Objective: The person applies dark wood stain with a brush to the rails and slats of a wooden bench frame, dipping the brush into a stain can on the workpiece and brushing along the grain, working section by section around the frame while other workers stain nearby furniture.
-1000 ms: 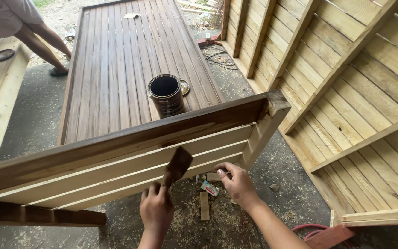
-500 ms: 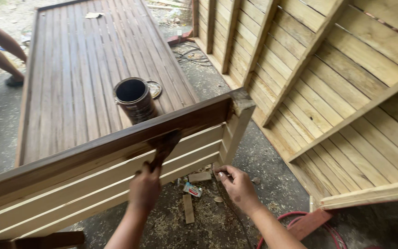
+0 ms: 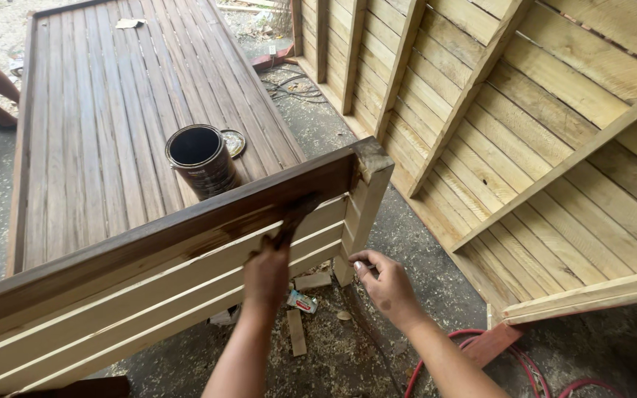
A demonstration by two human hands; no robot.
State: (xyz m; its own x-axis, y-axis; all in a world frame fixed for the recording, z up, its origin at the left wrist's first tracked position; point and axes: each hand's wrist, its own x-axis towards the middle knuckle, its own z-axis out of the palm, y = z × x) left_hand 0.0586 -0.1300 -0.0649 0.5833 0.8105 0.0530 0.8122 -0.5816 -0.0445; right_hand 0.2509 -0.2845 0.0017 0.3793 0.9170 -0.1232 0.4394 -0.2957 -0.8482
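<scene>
While the slatted frame lies flat with its top rail stained dark, a can stands open on its boards beside a lid. Left hand grips a brush pressed to the rail. Right hand, fingers loosely curled and holding nothing, rests by the corner post.

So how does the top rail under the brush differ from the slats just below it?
The top rail is dark brown and looks wet with stain; the lower slats are pale, bare wood. The left hand presses a paintbrush against the rail, while nothing touches the slats. The right hand rests low by the corner post. Rail and slats both run lengthwise into that post.
</scene>
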